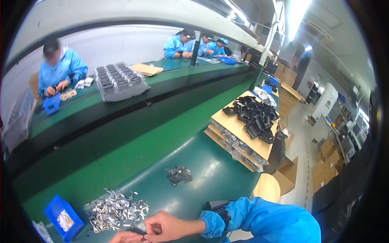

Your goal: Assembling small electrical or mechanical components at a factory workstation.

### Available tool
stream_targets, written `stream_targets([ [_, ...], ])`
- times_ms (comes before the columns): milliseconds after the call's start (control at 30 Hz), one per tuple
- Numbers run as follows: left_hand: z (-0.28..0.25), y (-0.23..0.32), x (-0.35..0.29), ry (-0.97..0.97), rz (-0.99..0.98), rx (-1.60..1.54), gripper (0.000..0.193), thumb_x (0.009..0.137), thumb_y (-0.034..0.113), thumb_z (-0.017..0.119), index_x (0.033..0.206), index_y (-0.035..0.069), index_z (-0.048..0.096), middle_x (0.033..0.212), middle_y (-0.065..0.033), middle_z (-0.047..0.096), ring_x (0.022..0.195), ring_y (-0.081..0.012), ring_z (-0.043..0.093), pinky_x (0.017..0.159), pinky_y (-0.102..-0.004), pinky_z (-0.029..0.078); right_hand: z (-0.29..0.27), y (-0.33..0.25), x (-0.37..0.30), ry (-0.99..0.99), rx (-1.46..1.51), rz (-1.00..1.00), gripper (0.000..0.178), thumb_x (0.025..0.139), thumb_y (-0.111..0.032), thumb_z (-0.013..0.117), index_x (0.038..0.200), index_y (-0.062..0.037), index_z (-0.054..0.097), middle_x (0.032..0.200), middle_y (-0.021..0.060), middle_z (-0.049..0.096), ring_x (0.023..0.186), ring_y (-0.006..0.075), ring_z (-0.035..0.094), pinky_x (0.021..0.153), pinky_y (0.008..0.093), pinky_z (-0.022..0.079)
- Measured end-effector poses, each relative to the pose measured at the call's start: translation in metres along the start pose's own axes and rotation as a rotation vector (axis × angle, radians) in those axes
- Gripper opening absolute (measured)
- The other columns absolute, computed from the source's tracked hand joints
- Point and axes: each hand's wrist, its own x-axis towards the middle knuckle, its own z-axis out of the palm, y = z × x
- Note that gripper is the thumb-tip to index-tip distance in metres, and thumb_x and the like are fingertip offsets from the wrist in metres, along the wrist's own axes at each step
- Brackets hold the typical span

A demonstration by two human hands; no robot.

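At the lower edge my right hand [168, 227] is closed in a pinch, its thumb and forefinger pressed together on something too small and hidden to name. My left hand [125, 237] meets it from the left, partly cut off by the picture's edge, its fingers closed around a small dark bit between the two hands. Just beyond them lies a loose heap of small white-and-black cable pieces [115, 211]. A blue bin [75, 227] holding small whitish parts stands tilted to the left. Farther out, a small pile of dark flat pieces [178, 175] rests on the green table [206, 160].
Stacked boards with plastic wrap [227, 119] carry a heap of black plastic housings [257, 117] at the right. A round stool [267, 187] and an open carton [288, 174] stand beside the table. Across the green conveyor belt [162, 123], several people in blue work near packed trays [119, 81].
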Motion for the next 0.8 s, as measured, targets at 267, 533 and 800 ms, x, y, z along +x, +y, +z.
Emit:
stream_targets([
  [267,0.003,0.002,0.003,-0.006,0.053,-0.026,0.036,0.071,-0.016,0.079,0.1,-0.004,0.061,0.089,-0.0107,0.07,0.081,-0.0117,0.066,0.076,-0.0242,0.055,-0.002,0.0,0.004,0.052,0.146,-0.044,0.022,0.08,-0.014,0.079,0.069,-0.0044,0.062,0.056,-0.0036,0.054,0.05,0.0038,0.043,0.045,0.0259,0.032],
  [533,0.001,-0.001,0.001,-0.004,0.039,-0.042,0.036,0.073,-0.017,0.078,0.102,-0.005,0.06,0.091,-0.0108,0.069,0.081,-0.0109,0.064,0.076,-0.0241,0.055,-0.003,0.018,0.006,-0.033,0.288,-0.112,0.018,0.091,-0.012,0.071,0.08,-0.0043,0.059,0.067,-0.0061,0.054,0.06,-0.0008,0.044,0.05,0.0212,0.033],
  [800,0.007,0.007,-0.006,-0.075,0.096,0.171,0.03,0.077,-0.011,0.077,0.103,-0.006,0.063,0.09,-0.01,0.07,0.083,-0.0125,0.067,0.078,-0.0251,0.055,-0.006,0.023,0.01,0.255,0.321,-0.2,0.011,0.096,-0.011,0.067,0.092,-0.0032,0.06,0.081,-0.0047,0.059,0.071,0.0,0.05,0.059,0.0189,0.037],
])
